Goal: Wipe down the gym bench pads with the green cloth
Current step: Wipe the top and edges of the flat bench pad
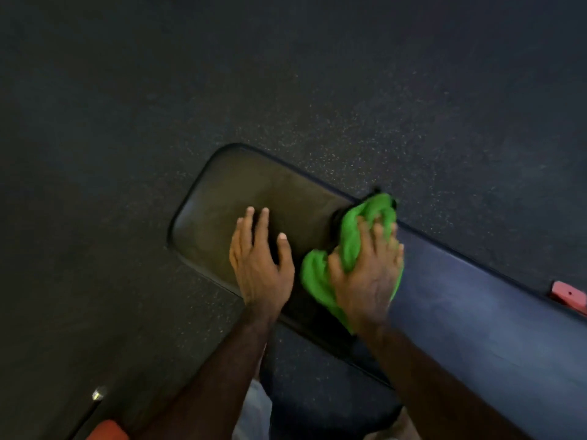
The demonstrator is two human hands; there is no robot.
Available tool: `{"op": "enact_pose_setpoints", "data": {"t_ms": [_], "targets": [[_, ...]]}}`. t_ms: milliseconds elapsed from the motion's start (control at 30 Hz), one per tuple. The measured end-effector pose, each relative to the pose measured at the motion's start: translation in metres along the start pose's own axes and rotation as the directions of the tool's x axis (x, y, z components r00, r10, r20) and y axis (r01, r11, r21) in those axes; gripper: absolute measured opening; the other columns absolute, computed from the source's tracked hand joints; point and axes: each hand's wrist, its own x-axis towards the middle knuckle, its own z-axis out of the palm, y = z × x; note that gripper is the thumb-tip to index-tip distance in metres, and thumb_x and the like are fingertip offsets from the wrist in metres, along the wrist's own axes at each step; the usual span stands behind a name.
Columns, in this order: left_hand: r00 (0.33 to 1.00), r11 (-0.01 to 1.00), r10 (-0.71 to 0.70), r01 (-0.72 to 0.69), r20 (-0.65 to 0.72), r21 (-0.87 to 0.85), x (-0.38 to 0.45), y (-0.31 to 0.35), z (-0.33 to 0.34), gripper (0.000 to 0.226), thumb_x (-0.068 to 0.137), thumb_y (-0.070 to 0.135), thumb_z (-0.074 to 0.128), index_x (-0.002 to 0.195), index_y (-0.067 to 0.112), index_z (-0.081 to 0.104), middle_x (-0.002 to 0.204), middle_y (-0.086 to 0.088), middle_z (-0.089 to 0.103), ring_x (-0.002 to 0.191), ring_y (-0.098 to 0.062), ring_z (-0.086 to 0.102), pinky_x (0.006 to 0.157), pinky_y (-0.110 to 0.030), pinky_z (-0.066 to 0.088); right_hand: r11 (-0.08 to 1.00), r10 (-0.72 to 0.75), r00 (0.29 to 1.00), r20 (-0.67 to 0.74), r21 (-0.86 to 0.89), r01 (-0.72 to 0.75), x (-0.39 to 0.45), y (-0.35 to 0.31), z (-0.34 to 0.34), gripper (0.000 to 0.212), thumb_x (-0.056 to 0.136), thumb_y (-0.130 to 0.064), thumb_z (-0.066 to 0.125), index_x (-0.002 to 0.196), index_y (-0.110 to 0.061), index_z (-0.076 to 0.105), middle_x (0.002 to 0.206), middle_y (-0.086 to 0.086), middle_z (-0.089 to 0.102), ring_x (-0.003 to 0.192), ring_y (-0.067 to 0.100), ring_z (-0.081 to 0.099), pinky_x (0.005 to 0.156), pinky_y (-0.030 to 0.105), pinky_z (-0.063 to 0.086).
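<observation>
Right grip (365, 265) bunched around crumpled green cloth (317, 281) on smooth rounded pad (222, 201); left hand (259, 258) flat, fingers spread.

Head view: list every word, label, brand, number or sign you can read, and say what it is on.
None can be read.
Seat pad, long pad and green cloth: no print shows.
Red part at the right edge: a dark dot, no letters.
Speckled floor: no markings.
</observation>
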Motion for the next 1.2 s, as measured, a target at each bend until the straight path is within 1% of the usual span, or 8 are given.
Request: {"op": "enact_pose_setpoints", "data": {"t_ms": [100, 167, 400, 633, 867, 967, 1100, 1200], "targets": [[0.999, 0.999, -0.052, 0.052, -0.012, 0.009, 0.023, -0.016, -0.01, 0.056, 0.102, 0.038, 0.051, 0.155, 0.021, 0.045, 0.167, -0.002, 0.031, 0.156, -0.025, 0.022, 0.122, -0.047, 0.024, 0.848, -0.503, 0.83, 0.241, -0.045, 0.528, -0.025, 0.004, 0.006, 0.084, 0.078, -0.06, 0.058, 0.154, -0.026, 0.045, 0.169, 0.003, 0.028, 0.158, 0.031, 0.018, 0.123, 0.06, 0.024], [1.0, 0.999, -0.021, 0.021, 0.0, 0.042, 0.027, -0.025, -0.012, 0.055, 0.103, 0.04, 0.048, 0.155, 0.022, 0.045, 0.167, -0.001, 0.031, 0.155, -0.024, 0.024, 0.121, -0.045, 0.025, 0.76, -0.621, 0.741, 0.255, -0.034, 0.649, -0.008, 0.011, 0.008, 0.08, 0.078, -0.059, 0.061, 0.15, -0.025, 0.051, 0.168, 0.001, 0.032, 0.157, 0.028, 0.021, 0.119, 0.06, 0.03], [0.998, 0.998, -0.048, 0.046, -0.047, -0.046, 0.035, -0.032, -0.018, 0.054, 0.099, 0.04, 0.054, 0.151, 0.023, 0.05, 0.159, 0.003, 0.043, 0.144, -0.02, 0.039, 0.116, -0.037, 0.028, 0.998, -0.038, 0.999, 0.011, 0.042, 0.038, 0.045, -0.069, 0.029, 0.081, 0.077, -0.056, 0.052, 0.15, -0.02, 0.051, 0.163, 0.008, 0.041, 0.154, 0.034, 0.028, 0.124, 0.058, 0.023], [0.987, 0.988, -0.147, 0.143, -0.071, -0.063, 0.059, -0.07, -0.043, 0.059, 0.096, 0.039, 0.056, 0.152, 0.019, 0.048, 0.161, -0.003, 0.04, 0.149, -0.025, 0.033, 0.121, -0.049, 0.027, 0.751, -0.641, 0.728, 0.243, 0.002, 0.66, 0.02, -0.073, 0.041, 0.078, 0.078, -0.058, 0.059, 0.149, -0.025, 0.052, 0.168, -0.002, 0.026, 0.155, 0.031, 0.027, 0.121, 0.06, 0.03], [0.971, 0.948, -0.239, 0.232, -0.006, -0.218, 0.089, -0.099, -0.055, 0.049, 0.102, 0.041, 0.051, 0.149, 0.026, 0.049, 0.152, 0.003, 0.052, 0.138, -0.016, 0.047, 0.112, -0.038, 0.036, 0.991, -0.134, 0.991, 0.029, 0.028, 0.133, 0.094, -0.168, 0.068, 0.08, 0.076, -0.059, 0.051, 0.147, -0.022, 0.055, 0.161, 0.007, 0.044, 0.151, 0.035, 0.034, 0.123, 0.058, 0.025], [0.918, 0.808, -0.392, 0.372, 0.054, -0.456, 0.103, -0.109, -0.062, 0.043, 0.103, 0.042, 0.044, 0.13, 0.02, 0.068, 0.129, 0.002, 0.07, 0.117, -0.015, 0.063, 0.102, -0.034, 0.049, 0.943, -0.332, 0.937, 0.11, 0.006, 0.333, 0.059, -0.177, 0.076, 0.081, 0.077, -0.057, 0.055, 0.151, -0.024, 0.052, 0.164, 0.007, 0.039, 0.153, 0.036, 0.031, 0.122, 0.059, 0.025], [0.736, 0.506, -0.646, 0.612, 0.204, -0.608, 0.116, -0.115, -0.074, 0.029, 0.105, 0.03, 0.051, 0.097, 0.018, 0.077, 0.096, -0.002, 0.075, 0.092, -0.019, 0.066, 0.09, -0.043, 0.056, 0.604, -0.768, 0.56, 0.312, 0.06, 0.795, 0.05, -0.15, 0.068, 0.076, 0.08, -0.058, 0.062, 0.149, -0.027, 0.053, 0.167, 0.003, 0.034, 0.156, 0.031, 0.027, 0.12, 0.06, 0.03], [0.684, 0.316, -0.637, 0.653, 0.356, -0.688, 0.121, -0.121, -0.078, 0.032, 0.096, 0.03, 0.052, 0.1, 0.018, 0.082, 0.101, 0.003, 0.079, 0.101, -0.017, 0.072, 0.089, -0.036, 0.057, 0.668, -0.706, 0.64, 0.301, -0.014, 0.744, 0.107, -0.16, 0.075, 0.075, 0.082, -0.06, 0.058, 0.149, -0.027, 0.055, 0.164, 0.007, 0.04, 0.152, 0.034, 0.034, 0.12, 0.061, 0.031]]}}
